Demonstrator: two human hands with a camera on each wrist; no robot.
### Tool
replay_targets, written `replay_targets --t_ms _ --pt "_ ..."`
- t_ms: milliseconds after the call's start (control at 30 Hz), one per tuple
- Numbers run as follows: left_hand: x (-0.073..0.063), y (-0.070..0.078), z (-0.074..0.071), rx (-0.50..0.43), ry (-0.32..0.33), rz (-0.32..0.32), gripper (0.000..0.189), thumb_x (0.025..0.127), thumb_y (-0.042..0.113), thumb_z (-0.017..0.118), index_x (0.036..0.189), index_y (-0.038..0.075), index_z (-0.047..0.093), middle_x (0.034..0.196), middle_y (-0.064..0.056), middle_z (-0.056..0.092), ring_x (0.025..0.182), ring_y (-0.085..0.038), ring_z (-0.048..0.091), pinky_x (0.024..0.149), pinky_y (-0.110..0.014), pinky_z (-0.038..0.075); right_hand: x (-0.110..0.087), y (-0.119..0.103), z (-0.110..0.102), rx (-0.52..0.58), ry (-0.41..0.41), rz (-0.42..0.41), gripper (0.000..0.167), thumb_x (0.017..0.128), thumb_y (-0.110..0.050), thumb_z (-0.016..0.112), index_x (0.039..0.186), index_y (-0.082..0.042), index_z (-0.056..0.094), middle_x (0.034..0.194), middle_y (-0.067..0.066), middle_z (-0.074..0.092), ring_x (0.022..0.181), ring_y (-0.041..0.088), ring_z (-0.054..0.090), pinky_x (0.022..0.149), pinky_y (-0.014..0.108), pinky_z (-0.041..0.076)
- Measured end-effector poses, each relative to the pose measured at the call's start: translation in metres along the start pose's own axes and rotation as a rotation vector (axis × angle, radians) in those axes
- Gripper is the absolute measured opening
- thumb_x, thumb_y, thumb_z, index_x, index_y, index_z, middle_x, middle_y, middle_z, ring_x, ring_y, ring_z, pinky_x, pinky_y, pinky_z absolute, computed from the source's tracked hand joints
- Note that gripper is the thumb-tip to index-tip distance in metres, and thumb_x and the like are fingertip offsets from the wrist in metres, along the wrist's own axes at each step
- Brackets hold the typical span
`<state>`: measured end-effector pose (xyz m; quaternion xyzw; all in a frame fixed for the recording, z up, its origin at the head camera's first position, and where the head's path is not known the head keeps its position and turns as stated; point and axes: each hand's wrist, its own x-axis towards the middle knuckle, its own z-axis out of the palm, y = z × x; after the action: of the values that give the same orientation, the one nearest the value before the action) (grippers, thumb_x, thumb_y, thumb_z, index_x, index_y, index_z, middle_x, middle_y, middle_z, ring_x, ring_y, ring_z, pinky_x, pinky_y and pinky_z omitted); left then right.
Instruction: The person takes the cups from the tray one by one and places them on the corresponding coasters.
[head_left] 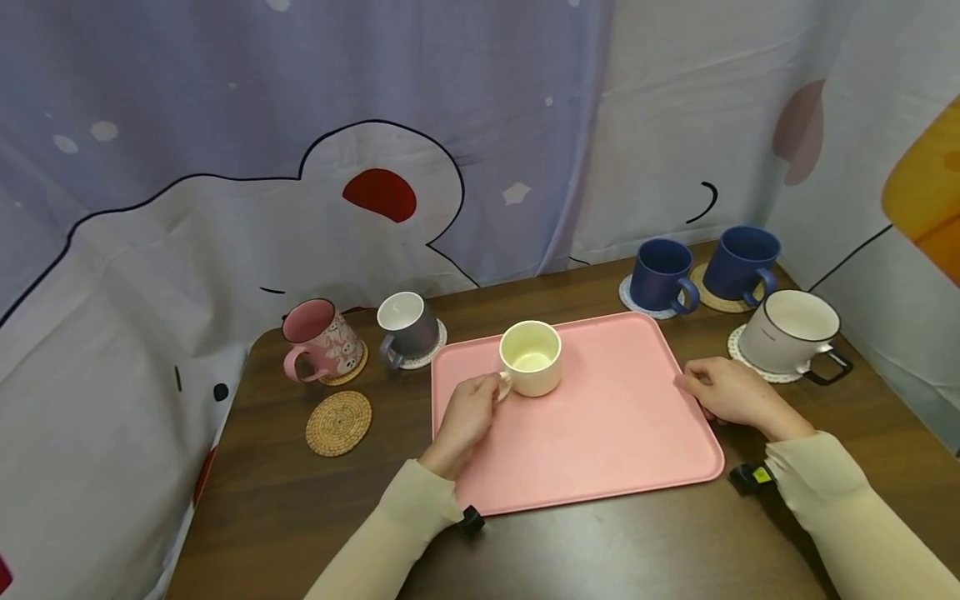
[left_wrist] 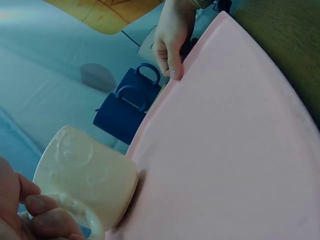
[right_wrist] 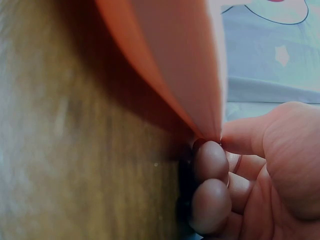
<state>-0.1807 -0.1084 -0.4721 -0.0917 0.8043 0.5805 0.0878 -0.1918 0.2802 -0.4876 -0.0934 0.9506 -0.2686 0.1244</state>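
A pale yellow cup [head_left: 531, 379] is over the left half of the pink tray [head_left: 600, 433], upright, its handle toward the left. My left hand [head_left: 468, 412] pinches that handle with thumb and curled fingers; the left wrist view shows the cup [left_wrist: 82, 170] close over the tray's surface. At the tray's right edge, my right hand [head_left: 723, 392] grips the rim between thumb and fingers. In the right wrist view the tray [right_wrist: 180, 60] stands edge-on, with the right fingertips [right_wrist: 210, 160] under its rim and the thumb on top.
Left of the tray are a pink mug [head_left: 330, 346], a grey mug [head_left: 412, 333] and a bare woven coaster [head_left: 339, 423]. Two blue mugs [head_left: 662, 279] stand on coasters at the back right. A white mug [head_left: 783, 337] with a black handle sits beside my right hand. A curtain [head_left: 525, 125] hangs behind the table.
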Motion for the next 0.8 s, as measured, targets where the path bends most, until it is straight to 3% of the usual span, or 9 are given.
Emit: replay_targets --t_ms 167,367,567,800 --pt "-0.005 -0.003 -0.018 -0.082 -0.006 -0.001 0.037 0.103 0.028 0.049 0.069 0.012 0.05 0.057 0.009 0.038 0.049 -0.008 0.034 0.046 -0.022 0.027 0.001 -0.001 0.001 -0.005 -0.004 0.006 0.027 0.106 -0.031 0.056 0.086 -0.012 0.06 0.061 -0.002 0.057 0.055 0.016 0.054 0.054 0.032 0.042" --pt "-0.017 -0.003 -0.051 -0.135 -0.006 0.01 0.04 0.105 0.026 0.047 0.067 0.013 0.045 0.062 0.006 0.039 0.053 -0.01 0.034 0.049 -0.021 0.03 0.0 -0.001 0.0 0.01 -0.008 0.002 0.026 0.106 -0.03 0.056 0.086 -0.012 0.06 0.061 -0.002 0.057 0.053 0.016 0.055 0.052 0.032 0.043" --pt "-0.03 -0.007 -0.087 -0.114 0.053 0.025 0.04 0.107 0.024 0.046 0.07 0.01 0.047 0.068 0.003 0.041 0.062 -0.013 0.039 0.056 -0.023 0.038 0.0 -0.002 -0.002 -0.004 -0.002 0.001 0.027 0.106 -0.029 0.056 0.086 -0.012 0.059 0.061 -0.002 0.056 0.054 0.016 0.054 0.053 0.032 0.043" --pt "-0.05 -0.015 -0.127 -0.125 0.121 -0.029 0.036 0.109 0.024 0.045 0.08 0.006 0.055 0.076 0.002 0.044 0.068 -0.013 0.043 0.061 -0.024 0.042 0.0 -0.001 -0.001 0.014 -0.012 0.005 0.025 0.106 -0.029 0.055 0.089 -0.011 0.061 0.06 -0.002 0.057 0.052 0.016 0.055 0.051 0.032 0.043"
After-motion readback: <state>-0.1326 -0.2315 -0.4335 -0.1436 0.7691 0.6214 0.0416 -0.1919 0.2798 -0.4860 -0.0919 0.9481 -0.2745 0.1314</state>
